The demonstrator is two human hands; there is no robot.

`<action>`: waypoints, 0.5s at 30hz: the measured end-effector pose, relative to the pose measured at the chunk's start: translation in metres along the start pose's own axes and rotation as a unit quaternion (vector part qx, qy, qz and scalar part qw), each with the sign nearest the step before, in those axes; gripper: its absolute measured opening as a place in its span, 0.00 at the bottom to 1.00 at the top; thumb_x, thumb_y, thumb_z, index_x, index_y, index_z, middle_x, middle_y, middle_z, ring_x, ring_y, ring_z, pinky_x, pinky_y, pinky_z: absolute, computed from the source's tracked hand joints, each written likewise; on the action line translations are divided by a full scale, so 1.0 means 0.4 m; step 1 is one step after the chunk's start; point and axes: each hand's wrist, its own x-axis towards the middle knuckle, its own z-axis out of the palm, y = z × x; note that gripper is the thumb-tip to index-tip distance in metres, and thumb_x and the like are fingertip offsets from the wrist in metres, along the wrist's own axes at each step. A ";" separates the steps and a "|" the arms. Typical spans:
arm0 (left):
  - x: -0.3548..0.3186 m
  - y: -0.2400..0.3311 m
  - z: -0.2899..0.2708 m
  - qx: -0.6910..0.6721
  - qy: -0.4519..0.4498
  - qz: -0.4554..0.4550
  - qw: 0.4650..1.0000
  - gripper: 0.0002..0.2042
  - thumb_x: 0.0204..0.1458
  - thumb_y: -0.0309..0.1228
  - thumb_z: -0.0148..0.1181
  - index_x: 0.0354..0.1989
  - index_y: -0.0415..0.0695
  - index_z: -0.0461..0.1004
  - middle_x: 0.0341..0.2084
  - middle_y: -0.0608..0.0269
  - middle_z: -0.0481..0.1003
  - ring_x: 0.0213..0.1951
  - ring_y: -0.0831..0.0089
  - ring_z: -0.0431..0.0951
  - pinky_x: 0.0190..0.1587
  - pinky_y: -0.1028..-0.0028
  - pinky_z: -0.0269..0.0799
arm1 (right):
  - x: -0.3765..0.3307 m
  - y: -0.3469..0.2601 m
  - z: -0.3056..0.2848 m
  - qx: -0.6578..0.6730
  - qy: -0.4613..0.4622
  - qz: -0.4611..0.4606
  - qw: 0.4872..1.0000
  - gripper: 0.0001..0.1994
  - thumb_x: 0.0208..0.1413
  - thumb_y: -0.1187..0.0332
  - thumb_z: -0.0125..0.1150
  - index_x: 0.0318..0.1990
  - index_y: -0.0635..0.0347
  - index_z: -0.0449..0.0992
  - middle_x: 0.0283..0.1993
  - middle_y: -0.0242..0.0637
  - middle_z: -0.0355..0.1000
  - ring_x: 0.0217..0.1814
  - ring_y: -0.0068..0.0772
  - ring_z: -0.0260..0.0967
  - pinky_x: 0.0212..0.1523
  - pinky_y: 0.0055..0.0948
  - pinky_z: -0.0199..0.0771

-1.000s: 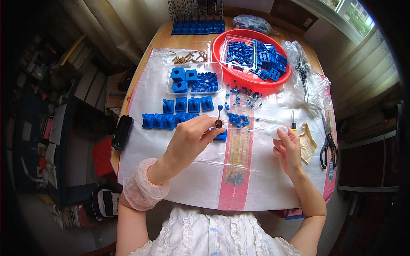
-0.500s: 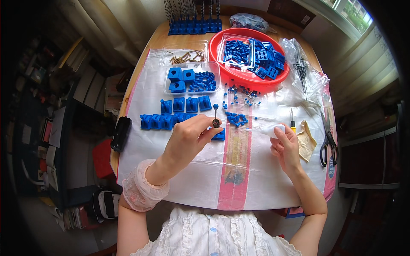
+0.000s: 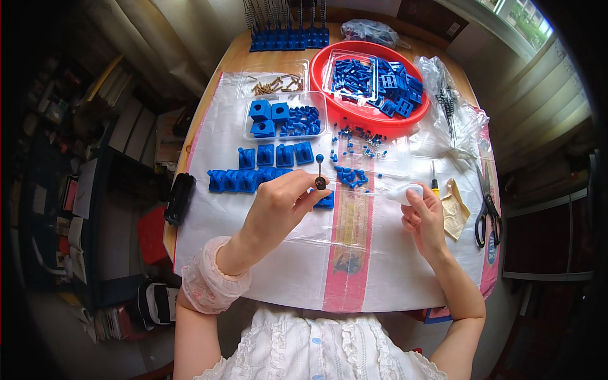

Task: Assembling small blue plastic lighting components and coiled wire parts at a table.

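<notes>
My left hand [image 3: 285,197] is closed, thumb and fingertips pinching a small dark round piece [image 3: 320,183]. A thin rod with a blue ball tip [image 3: 320,158] stands upright out of it. A blue block [image 3: 324,201] sits right below, partly hidden by my fingers. My right hand [image 3: 423,215] is closed around a small white squeeze bottle [image 3: 413,192], its thin nozzle pointing left toward the left hand but apart from it. Just beyond lie several small blue plugs [image 3: 350,177]. To the left, a row of blue blocks [image 3: 233,180] runs partly behind my left hand, with more blue pieces [image 3: 284,155] above.
A clear box [image 3: 325,120] holds blue parts; brass screws [image 3: 278,84] lie behind it. A red basin [image 3: 316,88] carries more blue parts. At right are a yellow-handled screwdriver [image 3: 434,183], tan cloth [image 3: 455,212], scissors [image 3: 486,212] and a plastic bag [image 3: 465,120]. A black case [image 3: 180,199] lies left.
</notes>
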 end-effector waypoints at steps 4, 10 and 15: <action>-0.002 -0.003 0.002 0.004 0.003 -0.001 1.000 0.08 0.54 0.26 0.72 0.34 0.36 0.78 0.22 0.58 0.74 0.21 0.69 0.74 0.24 0.69 0.70 | -0.001 0.000 -0.003 0.000 0.001 -0.013 1.000 0.08 0.69 0.64 0.60 0.48 0.58 0.75 0.33 0.23 0.75 0.20 0.05 0.50 0.17 0.13 0.47; -0.001 -0.002 0.003 0.001 0.007 0.000 1.000 0.09 0.54 0.27 0.72 0.34 0.36 0.78 0.22 0.58 0.74 0.21 0.69 0.74 0.24 0.69 0.70 | -0.005 -0.008 0.002 -0.015 -0.002 -0.021 1.000 0.06 0.69 0.63 0.60 0.46 0.54 0.74 0.31 0.19 0.73 0.19 0.04 0.49 0.17 0.11 0.47; 0.000 -0.003 0.002 0.004 0.003 0.001 1.000 0.08 0.54 0.26 0.72 0.34 0.36 0.78 0.23 0.58 0.74 0.21 0.69 0.74 0.24 0.70 0.70 | -0.006 -0.015 0.008 -0.026 0.004 -0.027 0.999 0.06 0.70 0.64 0.59 0.45 0.55 0.74 0.30 0.21 0.72 0.19 0.04 0.49 0.17 0.12 0.47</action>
